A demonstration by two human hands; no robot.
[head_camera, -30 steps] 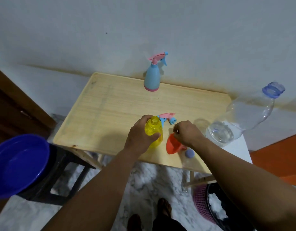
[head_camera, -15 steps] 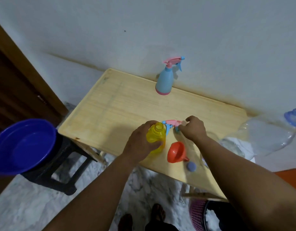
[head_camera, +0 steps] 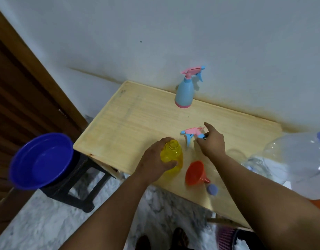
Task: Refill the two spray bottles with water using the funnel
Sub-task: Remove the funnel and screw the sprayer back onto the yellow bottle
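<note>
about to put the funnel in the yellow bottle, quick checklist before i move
1. Yellow bottle upright, neck open: ok.
2. Left hand grips it steady: ok.
3. Spray head off, lying on the table: ok.
4. Right hand free for the funnel: not ok, fingers at the spray head.
5. Funnel within reach, on its side: ok.
6. Water jug holds enough water: cannot tell.

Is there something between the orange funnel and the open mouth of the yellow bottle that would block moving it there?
Nothing visible blocks it. The orange funnel lies on the table just beside the yellow bottle, whose mouth is open; the left hand grips only its side.
</note>
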